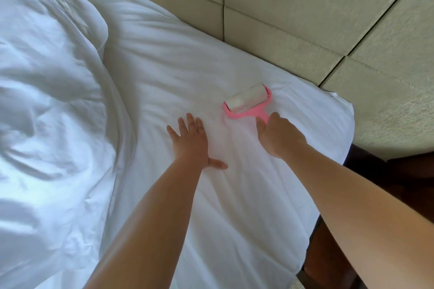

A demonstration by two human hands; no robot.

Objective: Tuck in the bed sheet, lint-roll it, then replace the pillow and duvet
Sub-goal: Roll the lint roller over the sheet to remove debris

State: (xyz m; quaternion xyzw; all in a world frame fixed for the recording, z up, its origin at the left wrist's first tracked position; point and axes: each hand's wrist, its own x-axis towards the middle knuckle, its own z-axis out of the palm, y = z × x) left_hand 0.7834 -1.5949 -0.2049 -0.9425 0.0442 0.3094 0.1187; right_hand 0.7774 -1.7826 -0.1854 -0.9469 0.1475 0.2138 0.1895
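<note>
right hand point(278, 135) grips lint roller point(249, 102), handle hidden | left hand point(191, 141) flat on sheet point(234, 195)

Two bare forearms reach in from the lower edge, unsleeved up to the frame; left hand point(191, 141) and right hand point(278, 136) are ungloved.

No legible text or labels
</note>
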